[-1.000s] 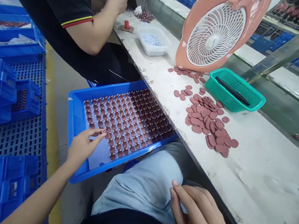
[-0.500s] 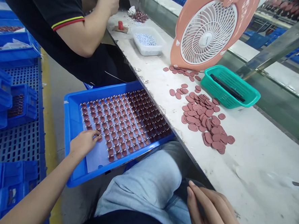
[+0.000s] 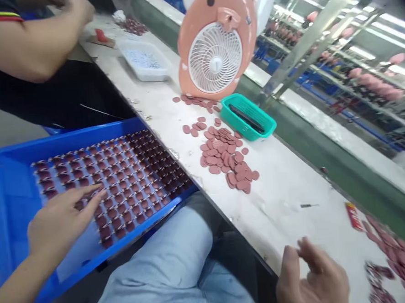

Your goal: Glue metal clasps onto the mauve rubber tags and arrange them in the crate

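Note:
My left hand (image 3: 57,220) is over the blue tray (image 3: 11,199), thumb and forefinger stretched out and apart. Its fingertips are close to the rows of dark red oval pieces with small metal fittings (image 3: 121,174). Those pieces lie on a pale sheet (image 3: 80,248) in the tray. Whether the fingertips touch one of them is not clear. Near the front edge of the white bench, my right hand (image 3: 315,277) is raised and somewhat blurred. Its thumb and forefinger are apart, the other fingers curled, and nothing shows between them.
Reddish flat ovals (image 3: 223,157) lie heaped on the bench (image 3: 286,178). Beyond stand a green basket (image 3: 248,116), a pink fan (image 3: 213,45) and a white tub (image 3: 144,59). A small thin tool (image 3: 308,205), a red packet (image 3: 354,216) and more ovals (image 3: 401,253) lie rightward. A co-worker's arm (image 3: 38,47) is at upper left.
The view has turned to the right, bringing the right end of the bench into sight. My left thumb and forefinger have spread apart. My right hand has moved over the bench edge and its fingers have parted.

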A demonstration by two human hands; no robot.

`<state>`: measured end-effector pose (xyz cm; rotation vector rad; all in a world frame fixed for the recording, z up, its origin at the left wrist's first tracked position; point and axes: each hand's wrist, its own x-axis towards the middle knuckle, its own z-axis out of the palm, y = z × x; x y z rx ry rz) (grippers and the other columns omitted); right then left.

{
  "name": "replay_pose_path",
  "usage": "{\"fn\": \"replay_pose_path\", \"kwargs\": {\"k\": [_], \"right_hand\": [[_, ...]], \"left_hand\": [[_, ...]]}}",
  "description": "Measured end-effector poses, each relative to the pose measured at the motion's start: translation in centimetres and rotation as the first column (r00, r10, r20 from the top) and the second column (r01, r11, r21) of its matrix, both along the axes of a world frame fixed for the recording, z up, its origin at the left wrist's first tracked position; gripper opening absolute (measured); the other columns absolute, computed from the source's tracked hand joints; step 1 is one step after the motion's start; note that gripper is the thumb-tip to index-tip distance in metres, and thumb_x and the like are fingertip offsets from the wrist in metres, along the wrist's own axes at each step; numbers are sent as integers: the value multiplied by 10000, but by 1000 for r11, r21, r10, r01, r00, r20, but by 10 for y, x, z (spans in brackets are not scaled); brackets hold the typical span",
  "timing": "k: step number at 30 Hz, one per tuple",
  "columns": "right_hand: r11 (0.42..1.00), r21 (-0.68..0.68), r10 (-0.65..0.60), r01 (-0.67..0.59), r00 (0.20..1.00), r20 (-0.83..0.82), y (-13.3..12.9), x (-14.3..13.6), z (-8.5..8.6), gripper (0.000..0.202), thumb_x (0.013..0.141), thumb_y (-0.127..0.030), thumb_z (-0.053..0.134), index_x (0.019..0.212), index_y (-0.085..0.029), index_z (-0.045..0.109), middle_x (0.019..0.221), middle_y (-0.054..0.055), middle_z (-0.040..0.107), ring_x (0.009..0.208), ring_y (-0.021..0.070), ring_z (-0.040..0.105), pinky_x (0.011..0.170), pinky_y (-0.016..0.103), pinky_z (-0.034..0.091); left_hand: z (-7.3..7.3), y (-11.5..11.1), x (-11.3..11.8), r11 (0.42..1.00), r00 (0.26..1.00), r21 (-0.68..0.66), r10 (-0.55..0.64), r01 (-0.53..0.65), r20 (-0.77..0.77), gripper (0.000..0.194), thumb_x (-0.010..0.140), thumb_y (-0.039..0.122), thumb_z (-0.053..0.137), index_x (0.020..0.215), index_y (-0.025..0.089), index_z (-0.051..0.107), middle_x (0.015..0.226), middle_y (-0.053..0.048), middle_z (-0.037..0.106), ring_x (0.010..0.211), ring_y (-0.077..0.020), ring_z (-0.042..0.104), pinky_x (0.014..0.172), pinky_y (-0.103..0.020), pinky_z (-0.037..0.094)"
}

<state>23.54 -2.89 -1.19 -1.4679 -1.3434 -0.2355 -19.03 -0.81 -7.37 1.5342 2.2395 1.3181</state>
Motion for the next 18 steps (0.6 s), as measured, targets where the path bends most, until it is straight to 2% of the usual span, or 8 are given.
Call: {"fn": "replay_pose_path", "kwargs": {"k": [2, 4, 6, 8, 11, 14, 16, 18], "right_hand": [[991, -120, -84, 61, 977, -198, 9, 13, 2, 730, 800, -373, 826, 1458, -234, 543, 1371, 151, 574, 1170, 313, 600, 997, 530, 497], [955, -296, -85, 7, 964, -253, 21, 26, 2, 884, 791, -481, 809, 1541, -216, 421, 1467, 174, 513, 1310, 354, 525, 1057, 574, 448], [906, -423, -96, -26, 960, -264, 34, 35, 1, 949, 750, -527, 826, 1534, -177, 423, 1420, 192, 565, 1322, 387, 509, 1067, 601, 416], [869, -493, -102, -55, 953, -286, 45, 39, -1, 910, 703, -540, 849, 1451, -145, 514, 1317, 191, 628, 1272, 396, 531, 1044, 589, 418], [848, -508, -43, -149, 937, -347, 56, 35, 1, 608, 707, -534, 834, 1156, -153, 678, 1129, 138, 696, 1141, 347, 593, 1001, 511, 453], [861, -445, 9, -245, 883, -469, 54, 20, 7, 482, 793, -564, 743, 1076, -185, 653, 1099, 95, 691, 1050, 273, 624, 942, 429, 496], [868, -382, 36, -318, 807, -590, 45, 2, 10, 484, 856, -608, 635, 1116, -204, 582, 1032, 53, 665, 871, 203, 643, 780, 357, 547], [828, -344, 71, -442, 692, -718, 31, -22, 11, 477, 875, -633, 578, 1110, -222, 519, 863, -12, 614, 600, 133, 567, 513, 262, 496]], "left_hand": [[24, 26, 45, 977, 989, 158, -135, 144, -65, 234, 926, 336, 680, 1137, 282, 765, 1105, 1, 778, 1150, -302, 631, 941, -414, 398], [45, 55, 93, 879, 891, 157, -429, 450, -149, 282, 963, 332, 661, 1214, 239, 752, 1275, -87, 734, 1193, -338, 604, 1095, -507, 363], [58, 83, 133, 776, 784, 129, -594, 617, -177, 343, 929, 430, 712, 1231, 273, 758, 1328, -81, 718, 1245, -336, 584, 1122, -477, 370], [61, 102, 157, 677, 678, 76, -712, 732, -182, 500, 844, 510, 796, 1283, 280, 738, 1410, -101, 673, 1307, -368, 542, 1156, -504, 327], [53, 112, 165, 609, 607, 45, -777, 792, -164, 628, 766, 552, 853, 1324, 300, 715, 1423, -117, 666, 1326, -388, 530, 1166, -540, 294], [40, 100, 156, 568, 573, 75, -806, 819, -147, 366, 868, 434, 793, 1226, 368, 763, 1267, -69, 765, 1230, -317, 629, 1162, -505, 312], [33, 84, 153, 544, 557, 121, -818, 831, -145, 232, 970, 279, 671, 1120, 402, 798, 1120, -26, 818, 1082, -237, 712, 1130, -440, 361], [31, 62, 157, 537, 570, 210, -807, 817, -154, 303, 988, 201, 638, 1106, 430, 797, 1033, 3, 836, 956, -190, 748, 1079, -384, 412]]}}
